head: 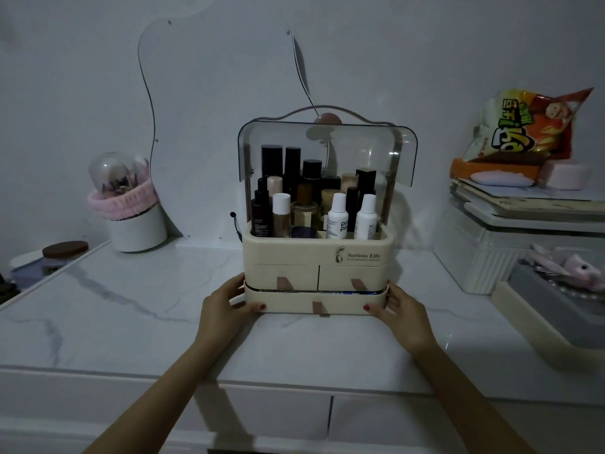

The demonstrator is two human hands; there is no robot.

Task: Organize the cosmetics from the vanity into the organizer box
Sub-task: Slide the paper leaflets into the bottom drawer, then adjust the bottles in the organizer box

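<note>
A cream organizer box (pixel 316 257) with a clear raised lid stands in the middle of the marble vanity top (pixel 131 322). Its top compartment is packed with several upright bottles (pixel 337 216), black, white and amber. Two small drawers sit under the label; the wide bottom drawer (pixel 288 304) stands slightly out from the box. My left hand (pixel 226 306) grips the drawer's left end, thumb on the front. My right hand (pixel 401 311) grips its right end the same way.
A white cup with a pink headband and a clear dome (pixel 131 204) stands back left, beside a wavy wall mirror (pixel 222 93). A brown-lidded jar (pixel 64 250) sits far left. At right are stacked trays, a snack bag (pixel 523 126) and an open grey box (pixel 556 299).
</note>
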